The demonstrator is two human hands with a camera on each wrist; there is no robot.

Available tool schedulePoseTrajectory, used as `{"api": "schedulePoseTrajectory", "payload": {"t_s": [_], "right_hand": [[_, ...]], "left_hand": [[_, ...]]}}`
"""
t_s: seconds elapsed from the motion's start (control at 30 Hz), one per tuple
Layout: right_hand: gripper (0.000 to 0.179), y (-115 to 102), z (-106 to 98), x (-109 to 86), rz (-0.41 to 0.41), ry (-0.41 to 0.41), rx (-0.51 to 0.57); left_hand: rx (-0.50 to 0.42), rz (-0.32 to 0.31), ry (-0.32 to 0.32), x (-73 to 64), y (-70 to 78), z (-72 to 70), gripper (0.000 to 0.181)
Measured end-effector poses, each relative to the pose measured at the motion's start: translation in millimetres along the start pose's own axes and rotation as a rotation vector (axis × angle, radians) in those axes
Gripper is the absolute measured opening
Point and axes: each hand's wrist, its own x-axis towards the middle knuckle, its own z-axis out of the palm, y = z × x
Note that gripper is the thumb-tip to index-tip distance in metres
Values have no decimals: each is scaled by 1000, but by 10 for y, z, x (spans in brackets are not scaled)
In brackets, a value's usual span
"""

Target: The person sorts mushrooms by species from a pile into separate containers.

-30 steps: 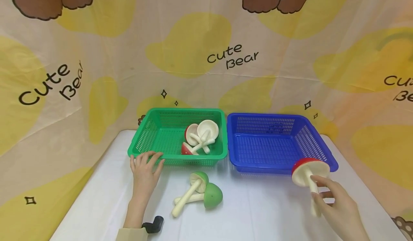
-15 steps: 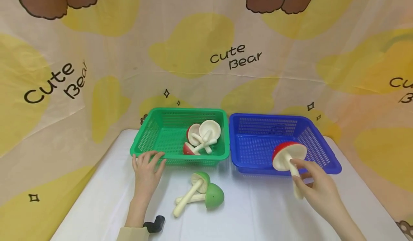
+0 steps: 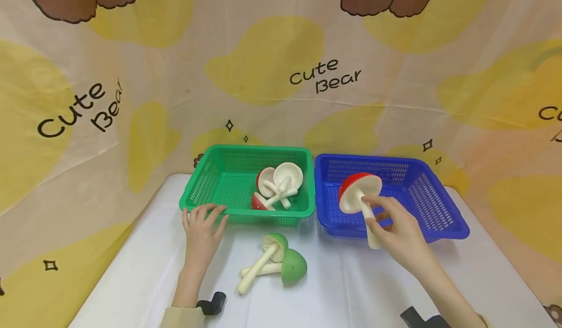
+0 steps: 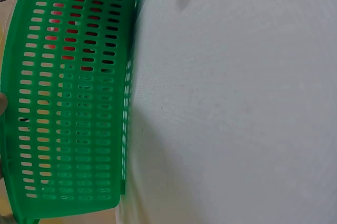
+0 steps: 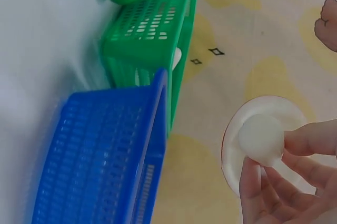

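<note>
My right hand pinches the pale stem of a red-capped toy mushroom, held tilted above the blue basket. In the right wrist view the stem's round end faces the camera, between thumb and fingers. My left hand rests on the front rim of the green basket, fingers laid loosely over it. Inside that basket, several red-capped mushrooms lie heaped at the right side. Only the tips of the left fingers show in the left wrist view.
Two green-capped toy mushrooms lie crossed on the white tablecloth before the green basket. The two baskets stand side by side. Behind them hangs a printed cloth.
My right hand has carried the red-capped mushroom left and upward, from the blue basket's right front corner to over its left part. The left hand keeps its place on the green rim.
</note>
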Motion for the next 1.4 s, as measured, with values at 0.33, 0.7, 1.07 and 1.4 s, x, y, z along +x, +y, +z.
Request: {"api": "schedulePoseTrajectory", "payload": {"t_s": [0.33, 0.7, 1.07, 1.4], "right_hand": [[40, -175, 286, 356, 34, -72, 189], [41, -360, 621, 717, 28, -91, 315], [40, -643, 1080, 1083, -5, -109, 387], [37, -793, 1579, 1318, -43, -132, 423]], "left_hand": [[-9, 0, -1, 3, 5, 4, 28], [-21, -1, 0, 11, 12, -5, 27], [-8, 0, -9, 19, -11, -7, 27], [-6, 1, -11, 5, -26, 23, 27]]}}
